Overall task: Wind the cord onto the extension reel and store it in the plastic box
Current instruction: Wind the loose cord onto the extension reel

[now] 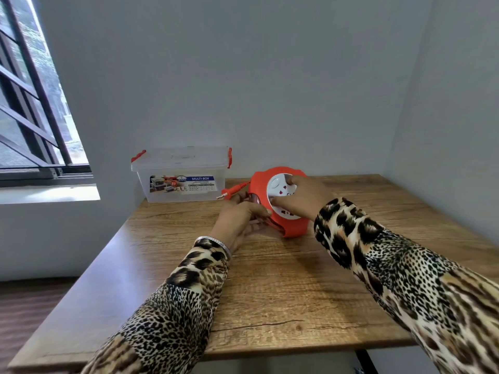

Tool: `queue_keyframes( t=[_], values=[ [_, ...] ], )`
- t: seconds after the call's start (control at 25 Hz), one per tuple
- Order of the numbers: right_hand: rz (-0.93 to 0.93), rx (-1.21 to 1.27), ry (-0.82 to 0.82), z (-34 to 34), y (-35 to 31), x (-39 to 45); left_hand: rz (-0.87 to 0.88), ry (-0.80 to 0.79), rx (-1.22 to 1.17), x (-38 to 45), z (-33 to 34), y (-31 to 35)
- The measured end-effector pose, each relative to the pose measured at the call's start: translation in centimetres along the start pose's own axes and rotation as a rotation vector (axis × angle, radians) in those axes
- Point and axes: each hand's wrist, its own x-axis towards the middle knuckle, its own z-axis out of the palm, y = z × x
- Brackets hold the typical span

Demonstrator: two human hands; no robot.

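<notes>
I have the red extension reel (280,201) tipped up on its edge on the wooden tabletop (270,287), just right of the clear plastic box (181,182), whose lid is on with its red latches up. My right hand (299,198) lies over the white socket face, fingers pressed on it to turn or steady the drum. My left hand (240,214) is at the reel's left rim, its grip pinched on the red cord (237,188) where it feeds into the groove. Only a short tail is out, ending in the plug (228,193), which lies on the tabletop beside the box. I judge the winding nearly done. The next move calls for drawing in that last length, seating the plug, then freeing a hand to unlatch the lid
</notes>
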Motion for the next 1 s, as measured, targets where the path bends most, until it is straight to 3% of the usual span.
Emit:
queue_keyframes(
  t=[0.16,0.4,0.6,0.76,0.88,1.0],
  values=[
    [0.084,0.137,0.16,1.0,0.4,-0.6,0.097,0.026,0.021,-0.5,0.6,0.1],
    [0.349,0.533,0.197,1.3,0.7,-0.4,0.207,0.022,0.105,-0.7,1.8,0.1],
    [0.364,0.545,0.064,0.6,0.7,0.5,0.22,0.027,0.092,-0.6,1.3,-0.2],
    [0.239,0.502,-0.004,0.9,0.0,0.0,0.143,-0.002,0.003,-0.4,-0.3,-0.3],
    [0.143,0.487,0.268,2.2,1.3,-2.0,0.082,-0.007,-0.017,0.2,-1.2,0.0],
    [0.276,0.539,0.485,3.2,3.1,-2.9,0.016,-0.002,0.006,0.7,-2.2,0.4]
  ],
)
